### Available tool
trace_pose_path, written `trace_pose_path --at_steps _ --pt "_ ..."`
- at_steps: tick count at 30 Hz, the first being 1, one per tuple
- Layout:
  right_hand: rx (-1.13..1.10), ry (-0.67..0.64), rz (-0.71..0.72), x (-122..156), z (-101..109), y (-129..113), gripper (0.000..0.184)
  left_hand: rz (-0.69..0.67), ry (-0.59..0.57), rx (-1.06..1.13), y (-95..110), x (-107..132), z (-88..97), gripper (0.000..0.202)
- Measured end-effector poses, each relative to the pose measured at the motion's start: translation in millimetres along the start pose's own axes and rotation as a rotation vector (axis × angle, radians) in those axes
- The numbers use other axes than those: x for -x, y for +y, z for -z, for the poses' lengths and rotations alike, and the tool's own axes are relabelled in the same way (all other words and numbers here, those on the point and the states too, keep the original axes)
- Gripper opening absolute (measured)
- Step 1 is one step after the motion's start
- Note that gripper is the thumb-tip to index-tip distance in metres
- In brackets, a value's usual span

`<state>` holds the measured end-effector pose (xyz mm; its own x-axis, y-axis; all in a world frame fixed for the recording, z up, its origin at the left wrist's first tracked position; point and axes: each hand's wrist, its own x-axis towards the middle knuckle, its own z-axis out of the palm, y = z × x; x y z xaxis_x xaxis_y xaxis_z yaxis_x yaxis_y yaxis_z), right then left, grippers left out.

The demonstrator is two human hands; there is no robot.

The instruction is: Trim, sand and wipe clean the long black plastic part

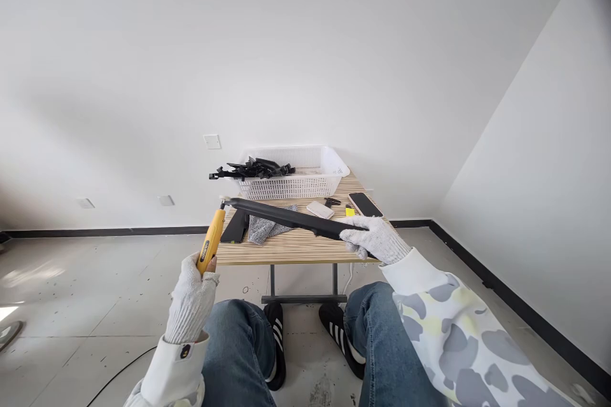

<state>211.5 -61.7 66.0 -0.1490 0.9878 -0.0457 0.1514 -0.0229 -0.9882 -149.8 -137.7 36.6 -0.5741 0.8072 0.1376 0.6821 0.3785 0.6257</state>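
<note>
My left hand point(195, 286), in a white knit glove, is closed around a yellow rotary tool point(211, 241). The tool stands upright, and its small pale tip is at the far end of a long black plastic strip point(286, 216); I cannot tell whether the two touch. In a matching glove, my right hand point(372, 238) grips the strip's near end. The strip slants across above the table, from lower right to upper left. Under it lies a grey cloth point(267, 227), partly covered from view.
On the wood-striped table point(286, 251) stands a white plastic basket point(291, 187), with black plastic parts point(258, 168) sticking out at the left. A phone point(365, 204), a white pad point(319, 209), a yellow item point(350, 210) and a black flat object point(235, 227) lie around. A cable point(121, 370) crosses the floor.
</note>
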Motion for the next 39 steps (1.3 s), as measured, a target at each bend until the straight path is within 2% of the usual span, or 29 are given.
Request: trace_pose_path --at_steps 5,10,21,26,30,35,39 --pt "0.005 0.004 -0.035 -0.5 -5.3 -0.4 0.046 -0.015 -0.019 -0.047 -3.0 -2.1 -6.0 0.041" --pt "0.037 0.000 -0.033 -1.7 -7.5 1.4 0.043 0.032 -0.110 -0.103 8.8 4.4 -11.0 0.045" --pt "0.045 0.000 -0.005 -4.2 -14.0 4.9 0.038 -0.077 -0.211 -0.073 24.4 23.6 -24.5 0.033" --pt "-0.002 0.017 0.018 -10.1 -17.8 13.7 0.038 -0.112 -0.244 -0.118 34.7 34.4 -24.3 0.036" --pt "-0.027 -0.001 0.059 -11.2 -20.9 16.0 0.050 -0.166 -0.316 -0.087 46.9 46.8 -23.0 0.041" --pt "-0.043 0.011 0.077 -12.9 -25.6 14.2 0.074 -0.242 -0.363 -0.045 58.1 59.0 -24.2 0.044" --pt "-0.151 -0.012 0.088 -18.0 -32.2 14.9 0.088 -0.281 -0.400 -0.021 62.0 66.0 -26.4 0.045"
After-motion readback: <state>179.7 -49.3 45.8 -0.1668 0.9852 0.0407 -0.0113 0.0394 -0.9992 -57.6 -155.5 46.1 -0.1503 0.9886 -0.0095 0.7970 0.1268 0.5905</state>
